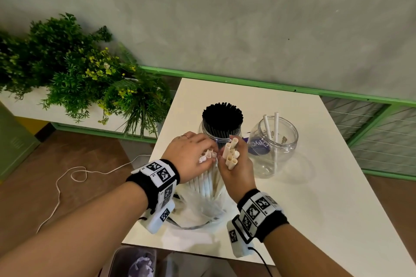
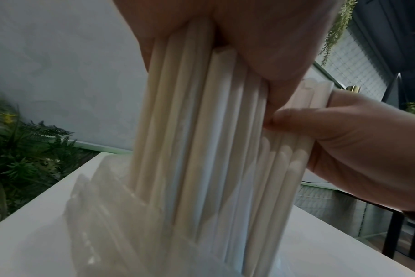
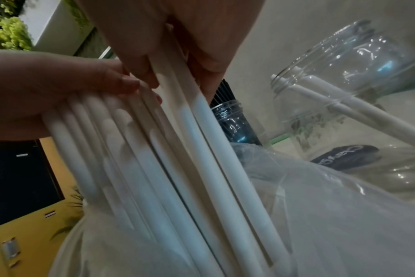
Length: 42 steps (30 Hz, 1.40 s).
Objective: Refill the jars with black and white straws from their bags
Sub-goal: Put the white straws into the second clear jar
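A bundle of white straws (image 1: 208, 181) stands upright in a clear plastic bag (image 1: 202, 211) at the table's near edge. My left hand (image 1: 193, 155) grips the left part of the bundle near its top ends. My right hand (image 1: 236, 164) holds a smaller bunch of white straws (image 1: 231, 155) lifted slightly higher. Behind the hands stands a clear jar (image 1: 206, 130) packed with black straws (image 1: 222, 117). To the right is a wider clear jar (image 1: 290, 148) holding two white straws (image 1: 275, 132). In the wrist views the white straws (image 2: 201, 150) (image 3: 178, 159) run down into the bag (image 3: 320, 215).
The white table (image 1: 304, 198) has its near edge just below my wrists. A planter of green foliage (image 1: 74, 69) stands to the left, with a white cord (image 1: 74, 175) on the brown floor. A green railing (image 1: 270, 87) runs behind the table. A bin (image 1: 132, 261) sits below the near edge.
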### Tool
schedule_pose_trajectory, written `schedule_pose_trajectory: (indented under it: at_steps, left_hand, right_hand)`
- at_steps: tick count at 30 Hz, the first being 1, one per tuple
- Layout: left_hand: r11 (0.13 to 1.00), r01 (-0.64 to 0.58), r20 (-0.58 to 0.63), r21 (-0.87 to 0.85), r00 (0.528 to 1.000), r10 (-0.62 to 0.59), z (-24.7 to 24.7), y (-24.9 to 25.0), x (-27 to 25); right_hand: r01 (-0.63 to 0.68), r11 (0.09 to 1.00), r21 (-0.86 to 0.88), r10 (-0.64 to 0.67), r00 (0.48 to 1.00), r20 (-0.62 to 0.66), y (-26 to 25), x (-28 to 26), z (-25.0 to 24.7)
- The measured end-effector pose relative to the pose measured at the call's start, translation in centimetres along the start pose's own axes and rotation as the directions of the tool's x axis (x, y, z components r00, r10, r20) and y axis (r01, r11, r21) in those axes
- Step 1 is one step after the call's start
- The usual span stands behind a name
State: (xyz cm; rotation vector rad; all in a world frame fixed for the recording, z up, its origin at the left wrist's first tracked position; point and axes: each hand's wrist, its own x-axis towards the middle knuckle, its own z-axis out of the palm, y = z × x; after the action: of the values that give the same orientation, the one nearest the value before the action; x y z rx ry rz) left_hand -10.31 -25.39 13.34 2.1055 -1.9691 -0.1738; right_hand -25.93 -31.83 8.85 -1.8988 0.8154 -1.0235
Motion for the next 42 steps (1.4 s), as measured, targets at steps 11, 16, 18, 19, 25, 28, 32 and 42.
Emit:
schedule_pose_trajectory:
  at_steps: [11, 16, 18, 19, 25, 28, 32, 42]
  left_hand:
    - [0.999, 0.025, 0.008, 0.043, 1.000, -0.025, 0.1, 0.3, 0.2]
    - [1.000, 0.023, -0.004, 0.021, 1.000, -0.022, 0.2, 0.3, 0.3]
    - [0.999, 0.022, -0.003, 0.027, 1.000, -0.022, 0.2, 0.4, 0.2]
    - [0.999, 0.023, -0.004, 0.029, 1.000, -0.023, 0.2, 0.4, 0.2]
    - [0.999, 0.014, -0.018, 0.035, 1.000, -0.014, 0.4, 0.5, 0.0]
    - [1.000, 0.012, -0.027, 0.025, 1.000, -0.012, 0.5, 0.3, 0.0]
    - [1.000, 0.008, -0.026, 0.019, 1.000, -0.008, 0.5, 0.2, 0.2]
    - [0.999, 0.033, -0.064, 0.016, 0.997, -0.031, 0.8, 0.7, 1.1]
  right_hand:
    - [0.143, 0.989, 0.027, -0.138, 0.982, -0.129, -1.5, 1.6, -1.1]
    - [0.061, 0.973, 0.224, 0.009, 0.955, -0.296, -1.7, 1.5, -0.4]
    - [0.030, 0.959, 0.281, 0.048, 0.963, -0.266, -1.7, 1.3, -0.2]
    - [0.010, 0.960, 0.280, 0.056, 0.972, -0.228, -1.6, 1.2, 0.0]
    - [0.035, 0.975, 0.217, 0.004, 0.985, -0.174, -1.3, 1.4, -0.9]
    - [0.095, 0.969, 0.227, -0.036, 0.968, -0.248, -2.4, 2.6, -2.5]
    - [0.172, 0.933, 0.317, -0.057, 0.938, -0.342, -4.5, 4.9, -5.7]
    - [0.335, 0.937, 0.104, -0.240, 0.830, -0.504, -5.9, 13.3, -13.7]
